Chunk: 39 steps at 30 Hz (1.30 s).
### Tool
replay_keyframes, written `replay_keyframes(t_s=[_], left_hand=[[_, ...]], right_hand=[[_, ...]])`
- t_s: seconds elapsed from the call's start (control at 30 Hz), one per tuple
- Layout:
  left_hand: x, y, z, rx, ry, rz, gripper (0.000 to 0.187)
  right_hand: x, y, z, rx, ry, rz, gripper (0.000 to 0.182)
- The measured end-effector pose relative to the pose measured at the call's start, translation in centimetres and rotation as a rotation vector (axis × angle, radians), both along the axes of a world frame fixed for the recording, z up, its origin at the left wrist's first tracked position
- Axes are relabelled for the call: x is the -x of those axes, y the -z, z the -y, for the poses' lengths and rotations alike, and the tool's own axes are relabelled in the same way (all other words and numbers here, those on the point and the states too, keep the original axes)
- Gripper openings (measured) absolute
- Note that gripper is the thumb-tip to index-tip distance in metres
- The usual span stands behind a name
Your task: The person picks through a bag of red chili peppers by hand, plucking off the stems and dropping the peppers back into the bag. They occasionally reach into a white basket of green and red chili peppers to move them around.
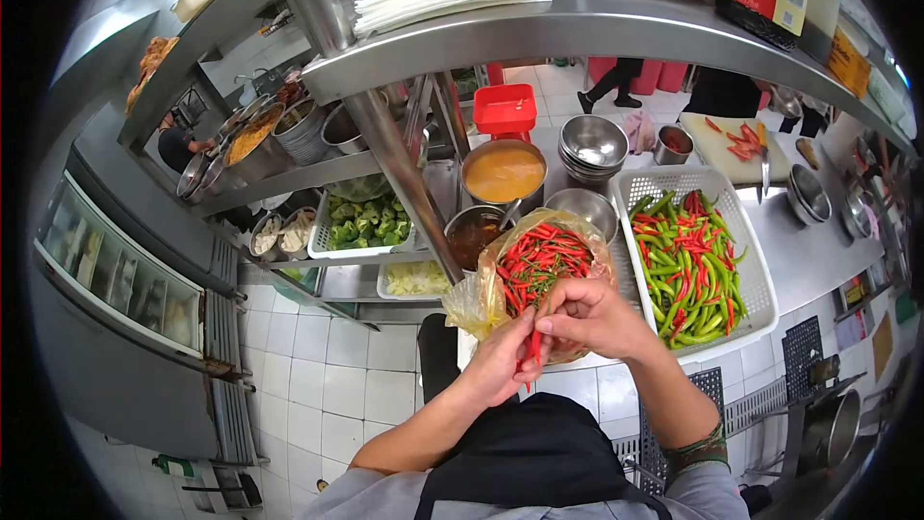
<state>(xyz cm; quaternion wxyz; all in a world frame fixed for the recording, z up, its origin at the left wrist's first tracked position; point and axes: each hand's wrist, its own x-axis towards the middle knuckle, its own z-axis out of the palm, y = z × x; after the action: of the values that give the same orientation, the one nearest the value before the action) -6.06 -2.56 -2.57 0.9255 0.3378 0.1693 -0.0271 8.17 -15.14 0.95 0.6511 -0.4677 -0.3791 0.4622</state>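
Note:
My left hand (496, 363) is closed round a few red chili peppers (530, 358) whose tips point down. My right hand (589, 316) meets it from the other side, thumb and fingers pinched at the stem end of the chilies. Just beyond both hands stands a clear plastic bag (464, 307), its mouth spread wide, full of small red chilies (541, 256) with green stems. To the right, a white perforated basket (767, 279) holds long green and red peppers (685, 265).
Behind the bag are a pot of orange liquid (504, 173), a pot of dark sauce (472, 236) and stacked steel bowls (594, 143). A knife (764, 162) lies on a cutting board (707, 146). A steel shelf (577, 24) crosses overhead; its post (399, 178) stands left.

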Motion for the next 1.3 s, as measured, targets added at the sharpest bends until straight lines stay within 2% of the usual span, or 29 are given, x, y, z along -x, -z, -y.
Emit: replay_keyframes(t_s=[0.07, 0.1, 0.2, 0.23, 0.33, 0.37, 0.47, 0.5, 0.6, 0.73, 0.8, 0.83, 0.93, 0.97, 1.0, 1.03, 1.1, 1.13, 1.17, 1.2, 1.27, 1.3], left_hand=[[-0.1, -0.4, 0.5, 0.071, 0.062, 0.033, 0.038], [-0.2, -0.8, 0.7, 0.090, 0.031, -0.003, 0.040], [-0.5, -0.8, 0.4, 0.100, -0.080, -0.105, 0.040], [-0.4, -0.7, 0.3, 0.111, -0.084, -0.085, 0.040], [-0.2, -0.4, -0.1, 0.132, -0.094, -0.027, 0.039], [0.1, -0.3, -0.1, 0.131, -0.094, -0.009, 0.038], [1.1, 0.1, -0.6, 0.177, -0.075, 0.012, 0.030], [1.3, 0.2, -0.7, 0.200, -0.065, 0.017, 0.028], [2.4, 0.4, 0.1, 0.278, -0.011, -0.003, 0.020], [4.6, 1.5, 2.8, 0.310, 0.306, -0.127, 0.027], [5.3, 0.8, 4.2, 0.167, 0.370, -0.242, 0.029], [5.4, -0.4, 4.7, 0.014, 0.354, -0.228, 0.026], [5.5, 0.2, 3.6, -0.127, 0.574, -0.140, 0.027], [5.3, 0.2, 3.4, -0.051, 0.556, -0.175, 0.031], [5.1, 0.2, 3.2, -0.066, 0.462, -0.158, 0.033], [4.8, 0.1, 2.8, -0.082, 0.371, -0.144, 0.035], [3.7, -0.8, 1.9, -0.084, 0.157, -0.131, 0.041], [3.2, -0.6, 1.1, -0.011, 0.047, -0.036, 0.041], [2.6, -1.0, 0.6, -0.019, -0.027, -0.030, 0.041], [2.0, -1.5, 0.3, -0.027, -0.105, -0.022, 0.042], [1.2, -1.5, 0.3, -0.044, -0.064, -0.060, 0.042], [0.8, -1.4, 0.5, -0.054, -0.043, -0.080, 0.042]], right_hand=[[0.1, 1.9, -0.6, -0.066, 0.059, 0.065, 0.015], [0.5, 1.9, -0.9, -0.028, 0.200, 0.236, 0.018], [1.9, 0.8, -1.3, -0.184, 0.617, 1.140, 0.017], [2.2, 1.2, -1.4, -0.144, 0.621, 1.175, 0.009], [1.0, 2.0, -2.2, -0.185, 0.734, 1.294, 0.004], [0.3, 1.8, -2.2, -0.085, 0.686, 1.329, 0.011], [-1.7, 2.1, -3.3, 0.035, 0.673, 1.367, 0.012], [-1.9, 1.6, -3.4, 0.127, 0.596, 1.311, 0.019], [-2.9, 2.6, -5.3, 0.153, 0.400, 1.291, 0.019], [-3.5, 2.7, -6.8, 0.159, 0.229, 1.500, 0.025], [-3.7, 2.2, -6.9, 0.197, 0.159, 1.506, 0.022], [-3.6, 1.6, -6.9, 0.190, 0.189, 1.461, 0.020], [-4.1, -0.3, -5.6, 0.124, 0.318, 1.289, 0.014], [-4.4, -0.3, -5.2, 0.059, 0.373, 1.206, 0.013], [-4.6, -0.5, -4.7, -0.004, 0.430, 1.122, 0.012], [-4.4, -1.2, -3.7, 0.068, 0.401, 0.978, 0.014], [-4.1, -0.7, -1.9, 0.009, 0.233, 0.429, 0.012], [-3.6, -0.4, -0.9, -0.020, 0.147, 0.154, 0.012], [-2.7, -0.2, 0.2, -0.016, 0.079, 0.006, 0.015], [-1.6, 0.1, 0.9, -0.030, 0.043, -0.044, 0.015], [0.5, 0.7, 1.6, -0.057, -0.032, -0.143, 0.014], [1.2, 1.2, 1.6, -0.061, -0.006, -0.040, 0.013]])
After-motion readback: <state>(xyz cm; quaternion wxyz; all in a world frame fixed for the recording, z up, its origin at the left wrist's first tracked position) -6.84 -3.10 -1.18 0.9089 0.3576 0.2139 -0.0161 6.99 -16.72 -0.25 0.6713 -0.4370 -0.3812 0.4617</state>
